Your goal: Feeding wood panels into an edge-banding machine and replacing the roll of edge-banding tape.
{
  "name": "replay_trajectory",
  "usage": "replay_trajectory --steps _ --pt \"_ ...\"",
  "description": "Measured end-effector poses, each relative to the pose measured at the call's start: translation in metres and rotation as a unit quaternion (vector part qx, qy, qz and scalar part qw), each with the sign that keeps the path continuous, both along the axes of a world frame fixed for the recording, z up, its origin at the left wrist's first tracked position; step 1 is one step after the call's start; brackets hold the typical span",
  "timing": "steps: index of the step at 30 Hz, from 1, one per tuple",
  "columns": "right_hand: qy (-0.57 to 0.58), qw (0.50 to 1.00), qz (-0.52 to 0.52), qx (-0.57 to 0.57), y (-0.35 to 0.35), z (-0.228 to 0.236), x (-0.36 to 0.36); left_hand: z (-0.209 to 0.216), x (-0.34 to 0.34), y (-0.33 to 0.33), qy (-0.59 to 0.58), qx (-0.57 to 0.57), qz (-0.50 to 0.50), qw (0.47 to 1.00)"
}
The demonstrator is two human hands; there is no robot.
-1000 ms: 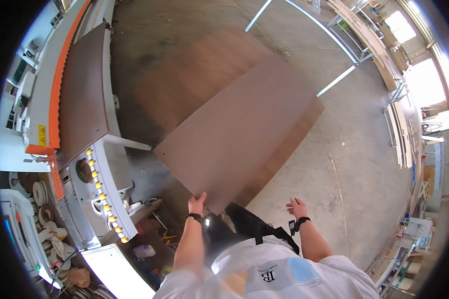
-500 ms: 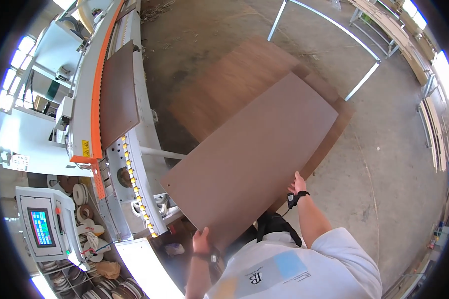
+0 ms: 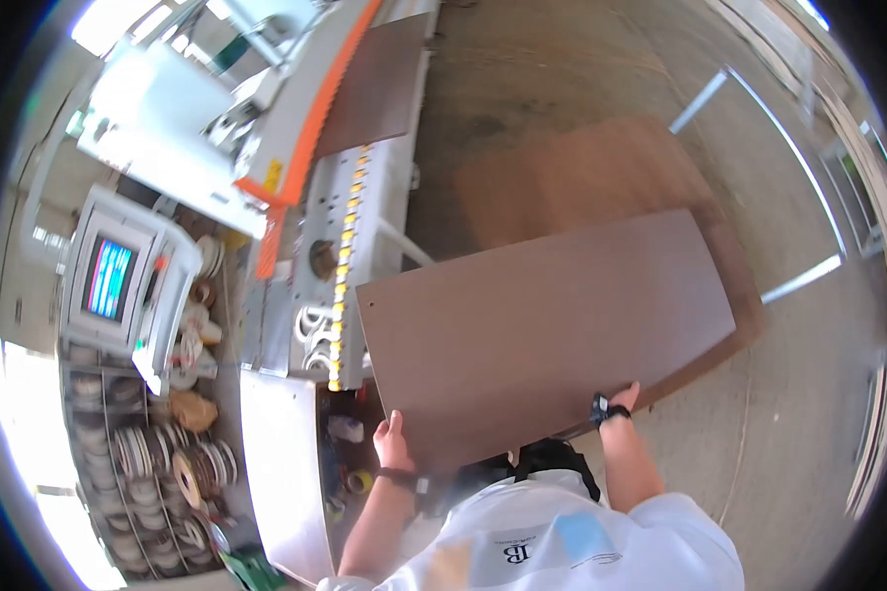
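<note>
A large brown rectangular panel (image 3: pixel 552 325) is held roughly level in front of my body. My left hand (image 3: pixel 393 443) grips its near left corner, thumb on the top face and fingers out of sight under the edge. At the near edge, further right, my right hand (image 3: pixel 623 396) holds the board too, its fingers partly hidden. A small dark hole shows near the panel's far left corner. Beneath and beyond it lies a stack of brown boards (image 3: pixel 562 177). Another brown panel (image 3: pixel 379 84) lies in the edge-banding machine (image 3: pixel 301 118) at the left.
Yellow rollers (image 3: pixel 341 286) line the machine's near side. Left of it stand a control screen (image 3: pixel 111 279) and a rack of banding rolls (image 3: pixel 138 473). A white surface (image 3: pixel 284 463) is beside my left arm. A metal frame (image 3: pixel 788 177) stands beyond the boards.
The held panel has turned clockwise, its long edges now nearer to crosswise in view. Both hands have kept their hold. The whole view has swung, shifting the machine to the right.
</note>
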State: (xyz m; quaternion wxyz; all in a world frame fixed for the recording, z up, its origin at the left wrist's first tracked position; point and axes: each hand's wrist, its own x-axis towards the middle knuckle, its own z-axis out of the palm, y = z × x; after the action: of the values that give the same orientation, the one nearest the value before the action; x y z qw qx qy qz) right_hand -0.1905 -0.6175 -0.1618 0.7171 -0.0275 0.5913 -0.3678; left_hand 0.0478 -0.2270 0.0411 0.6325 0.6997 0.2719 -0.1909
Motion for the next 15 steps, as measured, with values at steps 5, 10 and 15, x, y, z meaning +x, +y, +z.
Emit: replay_trajectory --steps 5,10,15 --pt "-0.041 0.994 0.095 0.035 0.044 0.012 0.0 0.025 -0.022 0.08 -0.011 -0.012 0.06 0.998" --pt "-0.069 0.981 0.18 0.008 0.076 0.051 0.035 0.017 -0.063 0.152 -0.023 -0.026 0.142 0.989" --pt "-0.084 0.965 0.247 -0.018 0.135 0.135 0.092 -0.003 -0.116 0.222 -0.003 -0.072 0.253 0.965"
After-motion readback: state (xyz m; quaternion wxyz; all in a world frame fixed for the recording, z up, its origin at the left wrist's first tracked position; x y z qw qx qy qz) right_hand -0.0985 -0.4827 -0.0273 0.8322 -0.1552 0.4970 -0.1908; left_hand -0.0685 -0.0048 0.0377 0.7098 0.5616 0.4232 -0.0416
